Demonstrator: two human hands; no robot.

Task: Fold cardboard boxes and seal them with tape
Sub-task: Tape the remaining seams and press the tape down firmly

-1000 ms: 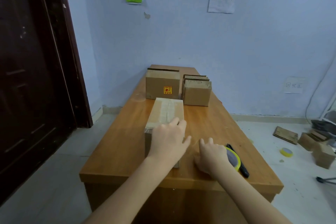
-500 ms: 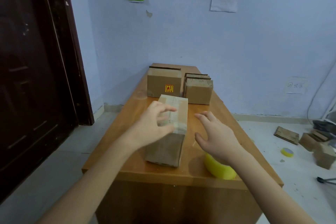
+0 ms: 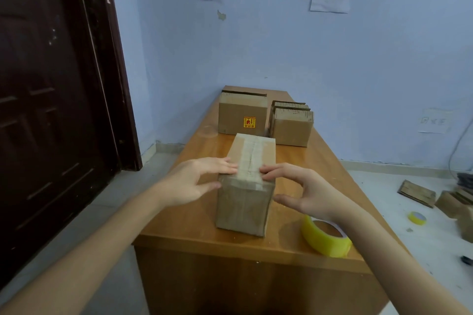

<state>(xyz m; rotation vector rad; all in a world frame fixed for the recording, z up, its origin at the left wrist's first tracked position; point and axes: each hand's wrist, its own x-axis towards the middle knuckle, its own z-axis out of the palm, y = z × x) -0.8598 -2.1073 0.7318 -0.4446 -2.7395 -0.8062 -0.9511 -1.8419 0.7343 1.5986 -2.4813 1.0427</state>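
The box in hand (image 3: 249,181) stands near the front edge of the wooden table (image 3: 317,161), long axis running toward 12 o'clock, flaps closed and a strip of clear tape (image 3: 252,156) laid along the top seam and turned down over the near end face. On this showing the top seal is judged complete; whether the underside or far end is taped cannot be told. The left hand (image 3: 197,181) sits at the box's 9 o'clock, fingers extended flat onto the top near corner and the thumb against the side wall, not wrapped around anything. The right hand (image 3: 302,189) sits at 3 o'clock, fingertips resting on the top edge just beside the tape, thumb spread wide and clear of the side wall; it holds nothing. The step is judged to be pressing the tape end down or bracing the box before setting it aside. The yellow tape roll (image 3: 326,238) lies at 5 o'clock from the box, close to the table's front edge beneath the right forearm, and could be knocked off. At 12 o'clock, two groups of flat cardboard blanks (image 3: 242,116) stand on edge, side by side: work remaining. They limit how far forward the box can be pushed. Cardboard pieces (image 3: 417,193) and a small tape roll (image 3: 417,218) lie on the floor at 3 o'clock.
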